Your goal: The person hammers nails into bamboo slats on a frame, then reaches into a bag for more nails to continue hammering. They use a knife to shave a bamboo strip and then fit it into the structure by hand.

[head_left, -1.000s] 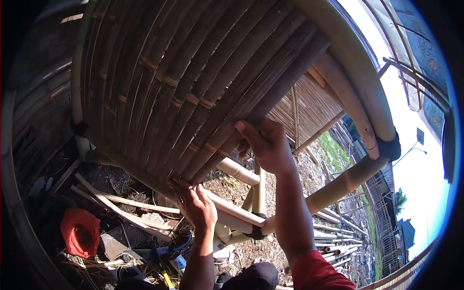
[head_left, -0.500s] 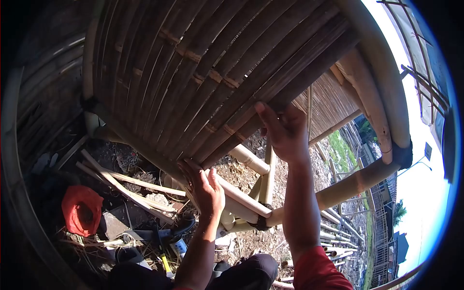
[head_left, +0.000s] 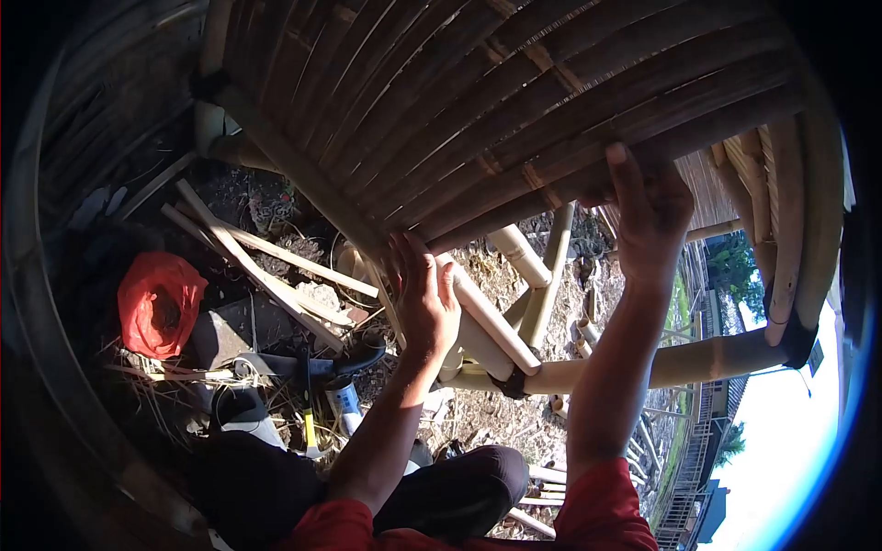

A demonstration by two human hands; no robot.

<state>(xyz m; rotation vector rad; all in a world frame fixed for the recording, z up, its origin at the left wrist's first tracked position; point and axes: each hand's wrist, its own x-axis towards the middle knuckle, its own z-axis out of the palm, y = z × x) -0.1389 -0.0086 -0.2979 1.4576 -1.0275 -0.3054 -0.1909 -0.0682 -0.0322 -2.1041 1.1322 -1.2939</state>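
Observation:
A panel of dark bamboo slats [head_left: 441,101] slopes overhead within a bamboo frame. My right hand [head_left: 650,220] grips the lowest bamboo slat [head_left: 574,188] by its edge, the thumb against the face and the other fingers partly hidden. At the slat's lower left end is my left hand [head_left: 424,298], its fingers stretched out and its thumb apart. Those fingertips touch the slat ends beside a bamboo frame pole [head_left: 303,165]. Under the slats, a thick bamboo rail [head_left: 698,361] runs to the right from a joint bound in black [head_left: 510,381].
On the ground at left lie a red plastic bag [head_left: 161,303], split bamboo strips [head_left: 276,266], a hammer with a yellow part on its handle [head_left: 310,413] and a blue-and-white can [head_left: 344,404]. Crossed bamboo poles [head_left: 547,275] stand below the panel.
The view has tilted, and the panel and both hands now appear higher and farther right. My right hand is farther along the slat from my left hand, which stays by the slat end.

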